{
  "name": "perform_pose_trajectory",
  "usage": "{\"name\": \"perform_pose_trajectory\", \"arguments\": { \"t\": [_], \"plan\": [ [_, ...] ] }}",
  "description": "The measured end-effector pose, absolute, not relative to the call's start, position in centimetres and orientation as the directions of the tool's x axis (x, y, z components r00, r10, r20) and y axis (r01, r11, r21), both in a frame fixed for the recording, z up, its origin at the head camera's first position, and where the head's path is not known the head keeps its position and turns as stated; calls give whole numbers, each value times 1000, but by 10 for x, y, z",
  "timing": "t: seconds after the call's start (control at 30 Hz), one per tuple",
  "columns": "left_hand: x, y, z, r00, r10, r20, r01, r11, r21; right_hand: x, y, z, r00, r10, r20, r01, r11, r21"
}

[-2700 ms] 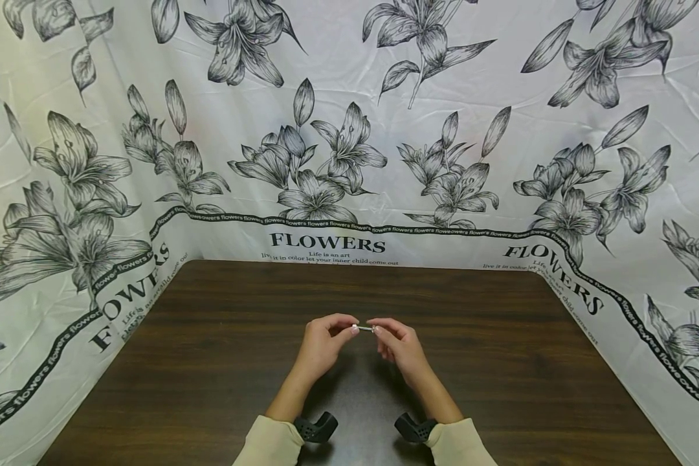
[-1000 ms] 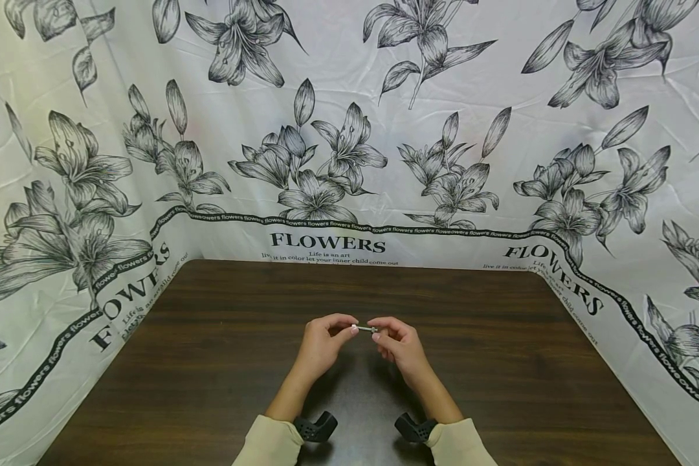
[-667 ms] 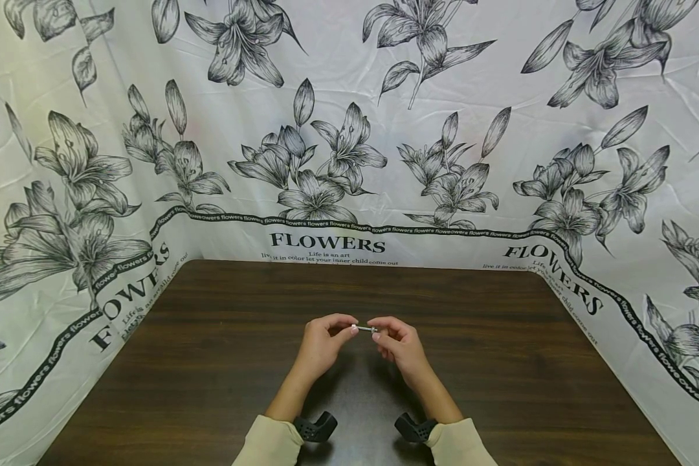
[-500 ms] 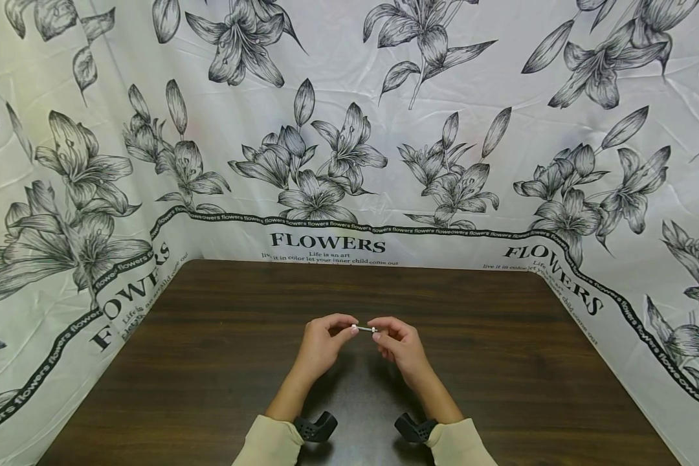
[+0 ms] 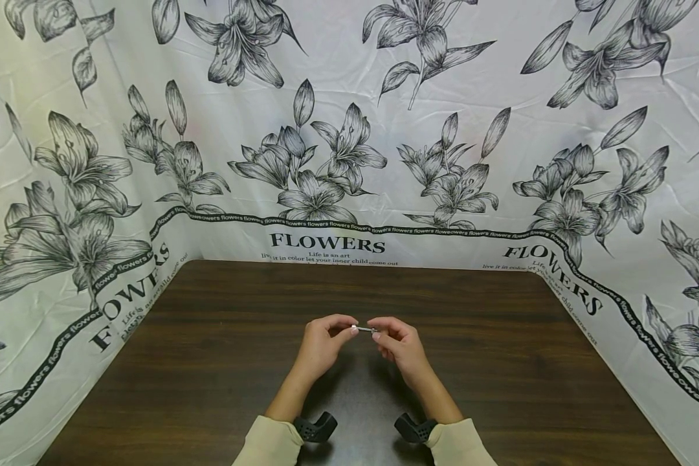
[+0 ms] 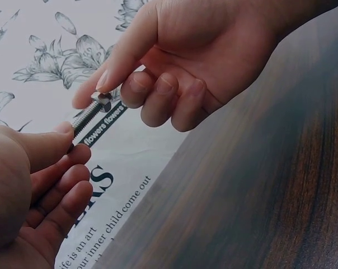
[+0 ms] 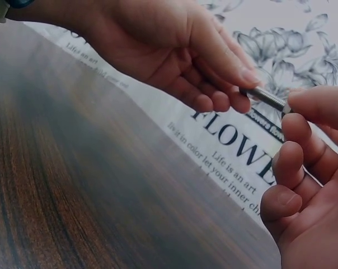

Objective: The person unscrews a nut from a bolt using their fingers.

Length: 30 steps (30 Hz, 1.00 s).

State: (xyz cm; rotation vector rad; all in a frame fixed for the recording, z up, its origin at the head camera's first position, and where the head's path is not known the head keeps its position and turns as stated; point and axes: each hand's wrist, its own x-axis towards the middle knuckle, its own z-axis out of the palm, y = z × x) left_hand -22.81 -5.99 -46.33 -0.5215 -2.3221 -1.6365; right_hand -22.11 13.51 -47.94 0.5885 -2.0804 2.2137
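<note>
A small silver bolt (image 5: pixel 364 329) is held level above the table, between both hands. My left hand (image 5: pixel 320 346) pinches one end of its threaded shaft (image 6: pixel 86 119) between thumb and forefinger; that end is hidden by the fingertips. At the other end sits a hex nut (image 6: pixel 102 101), which my right hand (image 5: pixel 403 349) touches with thumb and forefinger, pinching it from two sides. In the right wrist view the nut (image 7: pixel 286 109) is partly covered by the right fingertips. The other right fingers curl loosely below, off the metal.
Under the hands lies a dark wood-grain table (image 5: pixel 239 375). A white cloth (image 5: pixel 338 162) printed with black lilies and lettering hangs behind it and along both sides. A black wrist device (image 5: pixel 316 427) sits on each forearm by the pale sleeves.
Both hands stay almost in place. The right thumb and forefinger have shifted slightly at the nut, whose visible facets catch the light differently. The left grip looks the same.
</note>
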Motion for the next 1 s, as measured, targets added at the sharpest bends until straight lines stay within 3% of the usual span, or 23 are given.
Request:
{"name": "perform_pose_trajectory", "arguments": {
  "t": [0.17, 0.47, 0.73, 1.0],
  "plan": [
    [-228, -60, -463, -904, 142, 403, 427, 301, 853, -222, 134, -481, -926, -244, 287, -274, -86, -958],
    [-229, -60, -464, -899, 142, 413, 437, 306, 846, -214, 131, -463, -969, -223, 104, -110, 17, -994],
    [-228, -59, -466, -896, 159, 414, 444, 309, 841, -205, 126, -446, -966, -224, 126, -151, 96, -984],
    [-229, -60, -467, -899, 156, 410, 439, 304, 846, -206, 127, -449, -960, -252, 125, -148, 76, -986]
  ]
}}
